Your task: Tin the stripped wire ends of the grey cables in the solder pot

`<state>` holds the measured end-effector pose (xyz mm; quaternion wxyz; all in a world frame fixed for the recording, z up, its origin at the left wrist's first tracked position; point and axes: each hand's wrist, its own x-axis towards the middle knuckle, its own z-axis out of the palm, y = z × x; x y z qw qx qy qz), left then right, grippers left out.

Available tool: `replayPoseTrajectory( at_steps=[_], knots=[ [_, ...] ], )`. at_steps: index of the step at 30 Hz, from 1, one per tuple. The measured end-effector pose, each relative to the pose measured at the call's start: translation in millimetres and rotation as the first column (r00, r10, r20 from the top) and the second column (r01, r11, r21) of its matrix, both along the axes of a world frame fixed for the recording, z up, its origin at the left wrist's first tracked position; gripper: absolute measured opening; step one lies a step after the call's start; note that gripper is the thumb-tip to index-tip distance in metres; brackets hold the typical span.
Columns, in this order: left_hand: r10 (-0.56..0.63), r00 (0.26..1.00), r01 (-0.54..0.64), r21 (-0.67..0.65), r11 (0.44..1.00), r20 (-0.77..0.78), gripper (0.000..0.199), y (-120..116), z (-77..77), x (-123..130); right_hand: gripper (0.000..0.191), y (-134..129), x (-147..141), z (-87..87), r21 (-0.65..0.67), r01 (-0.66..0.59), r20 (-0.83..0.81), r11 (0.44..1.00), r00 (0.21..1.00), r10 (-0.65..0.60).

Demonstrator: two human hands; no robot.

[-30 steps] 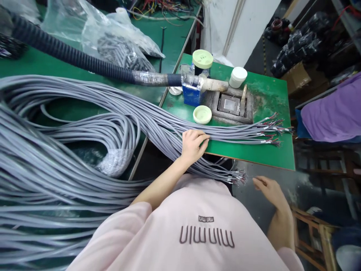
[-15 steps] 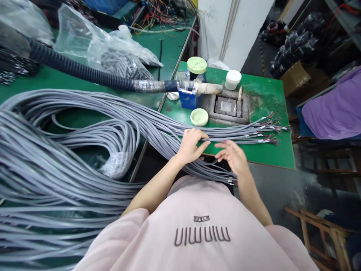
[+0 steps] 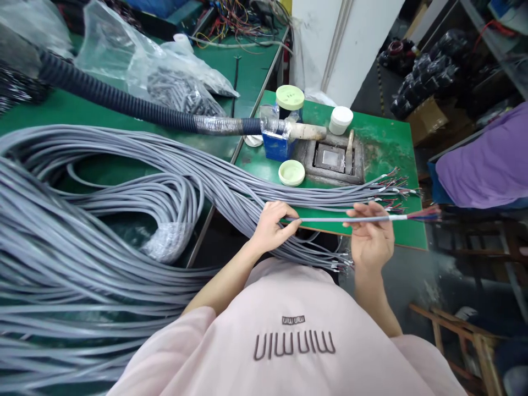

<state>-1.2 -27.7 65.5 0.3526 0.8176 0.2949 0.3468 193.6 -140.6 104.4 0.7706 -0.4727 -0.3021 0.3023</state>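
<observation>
A single grey cable (image 3: pixel 324 220) stretches sideways between my two hands, in front of a thick bundle of like cables (image 3: pixel 231 173). My left hand (image 3: pixel 272 226) pinches it between thumb and fingers. Further along, my right hand (image 3: pixel 372 245) has its fingers around the cable just short of a white band (image 3: pixel 398 218). Beyond that band, thin red and dark wires (image 3: pixel 424 213) fan out, slightly blurred. Other cable ends with bare coloured wires (image 3: pixel 396 190) lie on the green table behind. More cable ends (image 3: pixel 340 264) hang low near my shirt.
A solder-pot-like square fixture (image 3: pixel 333 157) with a metal plate is set in the green table (image 3: pixel 383 137). Around it are a white jar (image 3: pixel 341 120), a green lid (image 3: pixel 291 172), a blue box (image 3: pixel 278 144) and a hose nozzle (image 3: pixel 307 131). Someone in purple (image 3: pixel 487 159) is at the right.
My right hand has moved right, from loosely spread fingers to fingers around the cable. That cable now stands apart from the bundle, and my left hand is slightly lower.
</observation>
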Motion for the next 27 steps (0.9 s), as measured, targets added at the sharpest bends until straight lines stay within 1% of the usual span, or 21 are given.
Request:
replayPoseTrajectory(
  at_steps=[2,4,5,7,9,11,13,15,17,18,19,21,23,25,27],
  knots=[
    [-0.01,1.0,0.01,-0.005,1.0,-0.015,0.016,1,0.0,-1,0.031,-3,3,-0.2,-0.005,0.042,0.029,0.999,0.999,-0.042],
    [-0.065,0.996,0.065,-0.018,0.998,-0.054,0.014,2,1.1,-4,0.027,-7,6,-0.5,-0.047,0.034,0.104,0.998,0.994,-0.029],
    [-0.107,0.992,0.105,-0.034,0.994,-0.065,0.013,3,2.3,-5,0.026,-9,6,-0.6,-0.088,0.007,0.153,0.996,0.988,0.006],
    [-0.188,0.982,0.185,-0.099,0.978,-0.02,0.014,3,5.9,-5,0.025,-11,2,-0.6,-0.219,-0.085,0.247,0.972,0.959,0.139],
    [-0.211,0.972,0.227,-0.187,0.956,0.102,0.016,1,10.6,-3,0.024,-10,-5,-0.4,-0.359,-0.199,0.292,0.912,0.904,0.312],
    [-0.187,0.959,0.243,-0.277,0.93,0.214,0.018,-3,14.8,2,0.025,-7,-13,-0.7,-0.438,-0.302,0.291,0.846,0.844,0.452],
    [-0.144,0.949,0.246,-0.372,0.895,0.28,0.019,-7,17.1,8,0.027,-3,-19,-2.3,-0.462,-0.388,0.279,0.797,0.79,0.547],
    [-0.11,0.93,0.28,-0.482,0.83,0.349,0.021,-10,17.1,14,0.03,1,-22,-5.3,-0.466,-0.443,0.281,0.766,0.747,0.602],
    [-0.067,0.905,0.319,-0.566,0.76,0.421,0.022,-11,15.7,18,0.029,2,-23,-8.6,-0.467,-0.469,0.278,0.75,0.727,0.628],
    [-0.035,0.895,0.32,-0.585,0.745,0.445,0.022,-12,14.9,20,0.028,2,-24,-10.0,-0.468,-0.478,0.266,0.744,0.726,0.634],
    [0.005,0.888,0.302,-0.592,0.747,0.459,0.022,-12,14.5,21,0.027,2,-24,-11.2,-0.469,-0.484,0.249,0.739,0.731,0.636],
    [0.082,0.88,0.235,-0.578,0.782,0.468,0.02,-12,14.7,23,0.027,2,-24,-12.4,-0.474,-0.491,0.218,0.731,0.739,0.637],
    [0.126,0.871,0.191,-0.563,0.804,0.475,0.019,-12,16.2,23,0.027,2,-24,-12.7,-0.479,-0.493,0.207,0.726,0.741,0.639],
    [0.14,0.862,0.193,-0.571,0.798,0.487,0.019,-12,17.9,23,0.026,2,-26,-12.6,-0.481,-0.497,0.209,0.723,0.736,0.644],
    [0.153,0.855,0.214,-0.606,0.766,0.496,0.022,-12,18.8,23,0.026,3,-27,-12.7,-0.483,-0.501,0.208,0.718,0.731,0.65]
  ],
)
